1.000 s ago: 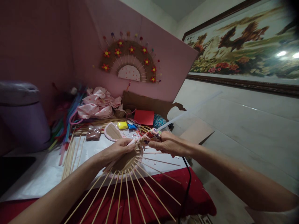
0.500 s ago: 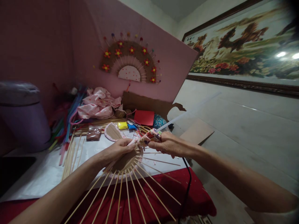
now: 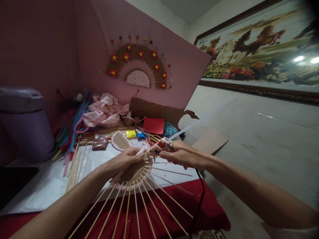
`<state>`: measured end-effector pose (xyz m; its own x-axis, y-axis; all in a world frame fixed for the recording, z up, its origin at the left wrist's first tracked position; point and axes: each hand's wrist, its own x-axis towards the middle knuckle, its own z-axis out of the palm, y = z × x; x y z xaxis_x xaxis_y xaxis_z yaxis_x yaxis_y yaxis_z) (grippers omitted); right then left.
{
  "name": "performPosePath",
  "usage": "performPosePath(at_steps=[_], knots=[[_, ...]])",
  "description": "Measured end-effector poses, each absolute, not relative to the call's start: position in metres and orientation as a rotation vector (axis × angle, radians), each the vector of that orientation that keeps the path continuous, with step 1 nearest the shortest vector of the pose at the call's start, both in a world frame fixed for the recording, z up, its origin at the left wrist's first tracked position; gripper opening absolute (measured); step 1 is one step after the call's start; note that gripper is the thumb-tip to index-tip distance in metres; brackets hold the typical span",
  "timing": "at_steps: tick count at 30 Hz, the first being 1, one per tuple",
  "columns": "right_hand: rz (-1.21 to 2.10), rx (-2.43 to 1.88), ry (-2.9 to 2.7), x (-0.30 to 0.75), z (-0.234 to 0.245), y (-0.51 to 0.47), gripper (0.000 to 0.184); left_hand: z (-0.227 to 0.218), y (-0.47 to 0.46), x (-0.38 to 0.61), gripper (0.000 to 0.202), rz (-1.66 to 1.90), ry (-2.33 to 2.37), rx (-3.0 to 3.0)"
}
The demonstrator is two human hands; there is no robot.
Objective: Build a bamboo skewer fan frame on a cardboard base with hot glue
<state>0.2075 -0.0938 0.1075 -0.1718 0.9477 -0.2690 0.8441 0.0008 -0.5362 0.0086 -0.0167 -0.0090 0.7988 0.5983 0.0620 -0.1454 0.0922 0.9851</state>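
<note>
My left hand (image 3: 127, 158) is closed on the upper edge of a cardboard semicircle (image 3: 132, 173) with a pink fabric rim. Thin wooden sticks (image 3: 137, 207) fan out from its lower and right edge toward me. In my right hand (image 3: 183, 155) is a hot glue gun (image 3: 157, 147) with a floral pattern, its tip near the left thumb and the semicircle's edge. A long translucent glue stick (image 3: 193, 124) juts from the gun's back, and a black cord (image 3: 202, 191) hangs below. The exact contact at the tip is hidden by fingers.
Behind my hands lie a second semicircle (image 3: 120, 140), scissors (image 3: 155, 137), yellow (image 3: 130, 134) and brown packets (image 3: 100, 142), and blue yarn (image 3: 170, 129). Bundled sticks (image 3: 73, 166) and pink cloth (image 3: 107, 111) are left. A decorated fan (image 3: 141, 53) hangs on the pink board; a purple bin (image 3: 27, 129) stands far left.
Almost nothing differs. Both hands, the glue gun and the semicircle stay in place, with only a very slight shift of the right hand.
</note>
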Motion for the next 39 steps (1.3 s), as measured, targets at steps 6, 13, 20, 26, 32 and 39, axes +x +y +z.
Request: performPosePath(at_steps=[6,13,20,26,32,39], knots=[[0.864,-1.931,-2.062,0.210,0.103,-0.091,0.060,-0.011,-0.015,0.008,0.041,0.594,0.441,1.365],[1.043,-1.920,-1.943,0.214,0.105,-0.088,0.056,-0.006,-0.019,0.008,0.040,0.591,0.453,1.382],[1.205,-1.829,-1.838,0.217,0.107,-0.088,0.039,-0.004,-0.020,0.009,0.041,0.629,0.506,1.413],[1.214,-1.806,-1.827,0.219,0.104,-0.087,0.041,-0.004,-0.022,0.009,0.042,0.645,0.471,1.384],[0.974,-1.846,-2.008,0.214,0.099,-0.090,0.041,-0.005,-0.021,0.008,0.042,0.607,0.453,1.369],[0.498,-1.568,-2.186,0.195,0.096,-0.106,0.030,-0.008,-0.019,0.009,0.039,0.607,0.461,1.394]])
